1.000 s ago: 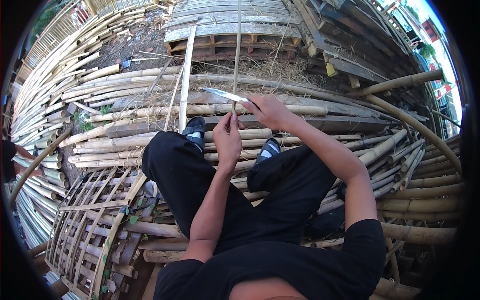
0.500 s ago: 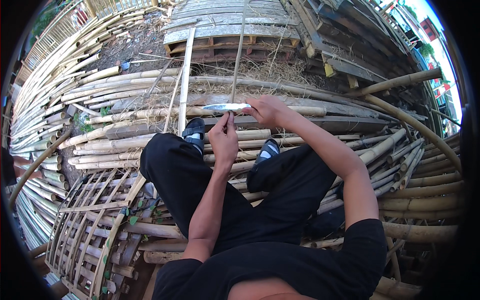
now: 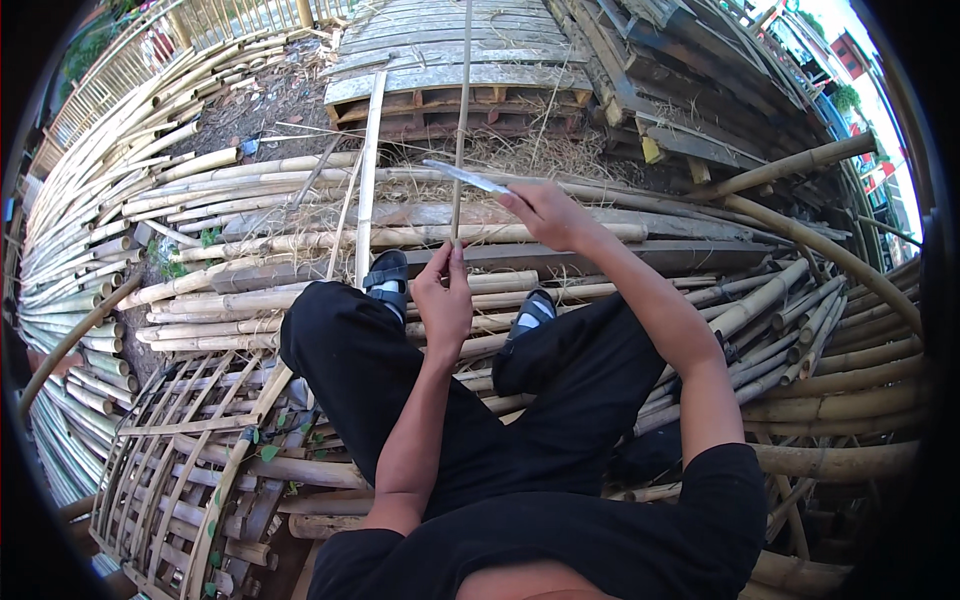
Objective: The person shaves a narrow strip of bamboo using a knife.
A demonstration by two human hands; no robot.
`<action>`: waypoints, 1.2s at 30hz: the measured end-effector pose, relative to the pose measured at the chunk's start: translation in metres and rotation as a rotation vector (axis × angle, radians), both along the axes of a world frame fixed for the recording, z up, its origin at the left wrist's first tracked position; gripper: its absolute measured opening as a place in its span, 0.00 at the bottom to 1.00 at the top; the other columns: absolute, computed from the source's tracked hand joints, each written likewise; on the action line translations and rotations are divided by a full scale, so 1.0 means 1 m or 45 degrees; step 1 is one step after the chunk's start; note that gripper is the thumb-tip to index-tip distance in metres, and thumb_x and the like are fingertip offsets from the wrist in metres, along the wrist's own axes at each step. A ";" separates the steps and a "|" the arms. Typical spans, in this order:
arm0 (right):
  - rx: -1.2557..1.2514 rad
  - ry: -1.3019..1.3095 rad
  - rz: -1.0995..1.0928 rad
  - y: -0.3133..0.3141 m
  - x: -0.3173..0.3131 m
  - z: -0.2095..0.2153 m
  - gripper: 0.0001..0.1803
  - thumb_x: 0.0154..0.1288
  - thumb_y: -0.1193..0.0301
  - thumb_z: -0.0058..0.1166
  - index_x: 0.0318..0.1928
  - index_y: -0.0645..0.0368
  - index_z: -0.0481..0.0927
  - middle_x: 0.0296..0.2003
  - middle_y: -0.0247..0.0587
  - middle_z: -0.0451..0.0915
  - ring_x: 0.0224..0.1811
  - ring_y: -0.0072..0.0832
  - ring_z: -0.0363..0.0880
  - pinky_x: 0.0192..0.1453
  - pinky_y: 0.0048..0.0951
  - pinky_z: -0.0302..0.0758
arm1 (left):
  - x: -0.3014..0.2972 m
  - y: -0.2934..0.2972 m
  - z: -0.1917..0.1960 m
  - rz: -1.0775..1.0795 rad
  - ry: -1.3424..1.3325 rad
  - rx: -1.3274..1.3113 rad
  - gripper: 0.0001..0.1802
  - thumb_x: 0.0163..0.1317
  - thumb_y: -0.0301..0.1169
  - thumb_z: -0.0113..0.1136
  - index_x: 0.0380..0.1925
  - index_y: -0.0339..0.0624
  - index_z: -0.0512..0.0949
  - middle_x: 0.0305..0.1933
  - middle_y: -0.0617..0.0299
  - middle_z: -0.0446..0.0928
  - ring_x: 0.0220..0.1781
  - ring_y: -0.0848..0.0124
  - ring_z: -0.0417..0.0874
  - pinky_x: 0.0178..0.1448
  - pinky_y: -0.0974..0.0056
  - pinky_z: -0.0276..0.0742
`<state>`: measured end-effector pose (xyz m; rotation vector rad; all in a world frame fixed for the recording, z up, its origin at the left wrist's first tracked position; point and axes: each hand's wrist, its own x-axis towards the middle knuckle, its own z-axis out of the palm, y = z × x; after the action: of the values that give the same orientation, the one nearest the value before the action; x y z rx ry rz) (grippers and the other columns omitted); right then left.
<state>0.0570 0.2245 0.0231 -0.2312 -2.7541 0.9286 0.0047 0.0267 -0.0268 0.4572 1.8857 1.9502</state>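
Observation:
My left hand (image 3: pixel 444 298) pinches the near end of a long thin bamboo strip (image 3: pixel 461 120), which runs away from me past the pallet. In my right hand (image 3: pixel 549 215) is a knife (image 3: pixel 465 177), gripped by its handle. Its pale blade points left and crosses the strip a little beyond my left fingertips. Whether the edge touches the strip I cannot tell. A wider, flat bamboo slat (image 3: pixel 371 180) leans upright to the left of the strip, by my sandalled foot (image 3: pixel 387 280).
Wooden pallets (image 3: pixel 450 78) are stacked ahead, with more timber (image 3: pixel 690 110) at the right. Bamboo poles (image 3: pixel 230 245) lie across the ground and in piles on both sides. A woven bamboo lattice (image 3: pixel 190 440) is at lower left. A bent pole (image 3: pixel 830 245) arches at the right.
The knife has moved away from me along the strip, and its blade now slants. My left hand has shifted slightly nearer to me, still holding the strip.

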 end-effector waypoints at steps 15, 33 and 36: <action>-0.112 0.056 -0.847 0.115 0.016 -0.019 0.32 0.73 0.46 0.38 0.32 0.64 0.77 0.22 0.53 0.76 0.26 0.47 0.75 0.35 0.44 0.69 | -0.005 -0.019 0.014 -0.098 0.056 -0.042 0.11 0.71 0.28 0.52 0.43 0.33 0.81 0.21 0.74 0.67 0.22 0.87 0.59 0.23 0.75 0.52; -1.736 0.271 -0.366 0.008 -0.035 0.039 0.23 0.73 0.50 0.46 0.49 0.58 0.76 0.12 0.21 0.50 0.11 0.13 0.49 0.15 0.20 0.49 | 0.021 -0.002 0.017 -0.350 -0.277 0.200 0.13 0.73 0.33 0.51 0.47 0.36 0.78 0.18 0.77 0.58 0.16 0.89 0.54 0.18 0.77 0.49; -1.764 0.361 -0.371 0.011 -0.040 0.033 0.17 0.73 0.56 0.50 0.43 0.57 0.77 0.12 0.21 0.52 0.12 0.13 0.51 0.15 0.20 0.49 | 0.021 -0.002 0.017 -0.342 -0.286 0.233 0.13 0.73 0.33 0.51 0.47 0.35 0.78 0.18 0.77 0.58 0.17 0.89 0.54 0.18 0.77 0.48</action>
<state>0.0168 0.2353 0.0561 -0.6004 -1.3392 2.3159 0.0255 0.0248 -0.0096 0.4927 1.4362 1.9112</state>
